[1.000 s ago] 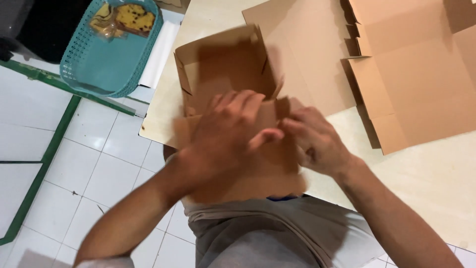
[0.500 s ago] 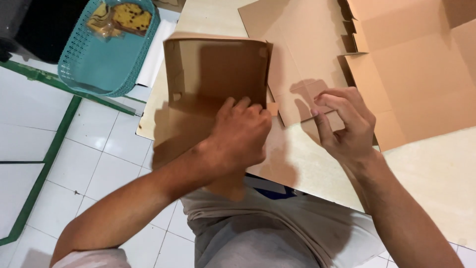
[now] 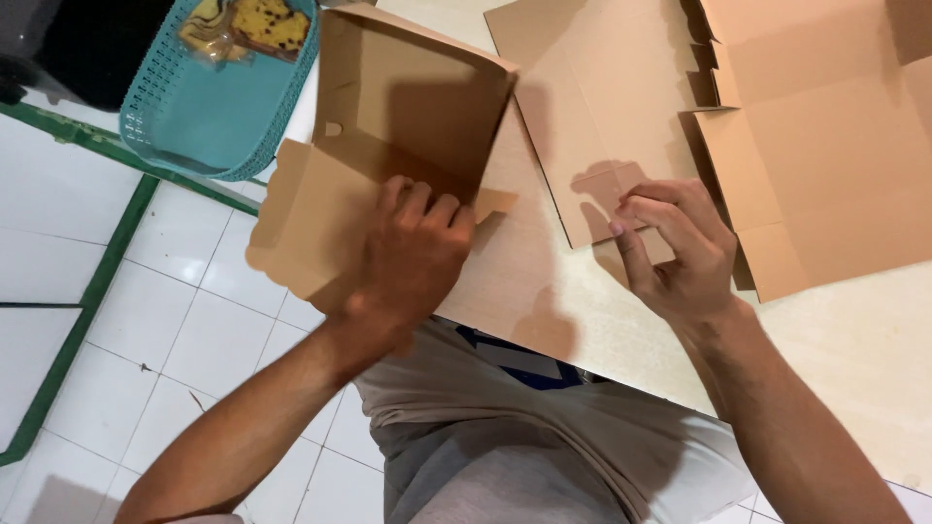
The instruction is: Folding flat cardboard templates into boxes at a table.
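Pressing down on the half-folded cardboard box (image 3: 388,146) at the table's (image 3: 854,330) near-left corner, the left hand (image 3: 413,257) grasps its flap to steady it; the right hand (image 3: 675,252) pinches a flat sheet's tab (image 3: 621,199), likely lifting it

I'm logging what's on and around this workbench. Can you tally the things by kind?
Folded-up cardboard box, under the left hand: 1
Flat cardboard blanks, one touched by the right hand: at least 2
Teal plastic basket: 1
Wrapped cake slices in the basket: count unclear
Total: at least 4, cake aside
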